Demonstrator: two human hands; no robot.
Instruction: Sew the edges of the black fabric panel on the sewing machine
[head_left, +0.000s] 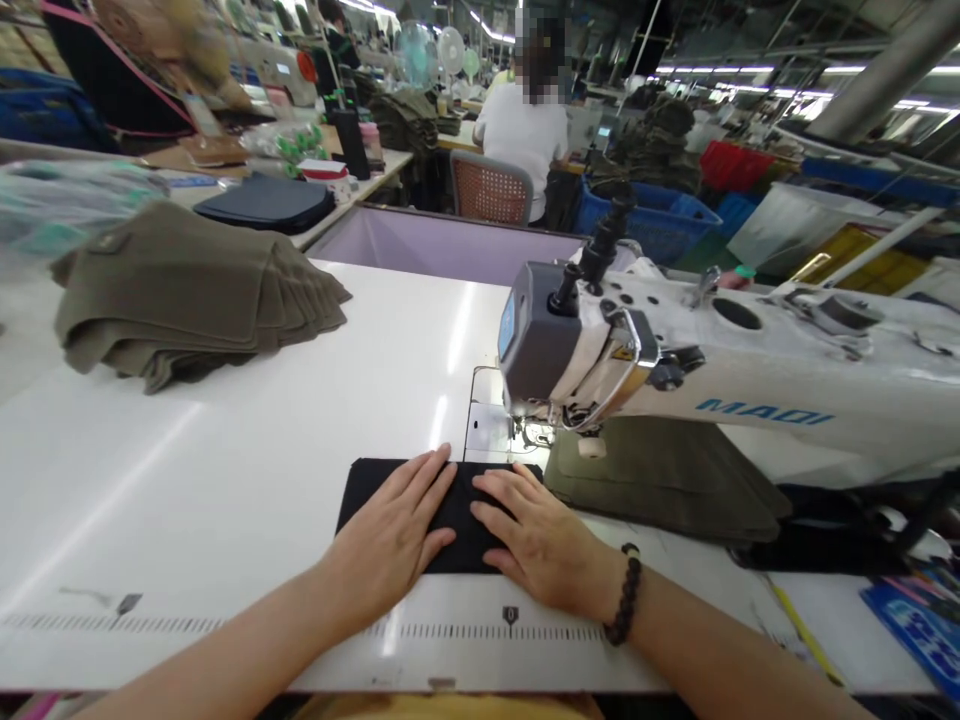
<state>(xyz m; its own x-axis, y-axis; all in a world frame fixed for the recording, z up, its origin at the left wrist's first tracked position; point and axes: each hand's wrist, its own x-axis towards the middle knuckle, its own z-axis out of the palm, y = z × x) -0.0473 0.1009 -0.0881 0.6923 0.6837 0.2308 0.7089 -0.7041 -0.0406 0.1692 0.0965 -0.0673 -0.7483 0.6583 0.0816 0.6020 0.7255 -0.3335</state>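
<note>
A black fabric piece (pixel 367 490) lies flat on the white sewing table (pixel 247 460), just in front of the sewing machine's needle area (pixel 532 430). My left hand (pixel 397 535) rests flat on it with fingers stretched out toward the machine. My right hand (pixel 536 545) lies flat on the fabric's right part, fingers spread; a dark bead bracelet (pixel 624 595) is on that wrist. The white sewing machine (pixel 750 380) stands to the right, its head above the needle plate.
A stack of olive-brown fabric pieces (pixel 187 295) sits at the table's left rear. More olive fabric (pixel 667 480) lies under the machine arm. A ruler scale (pixel 450 630) runs along the front edge. A person in white (pixel 525 130) sits further back by blue bins (pixel 660 215).
</note>
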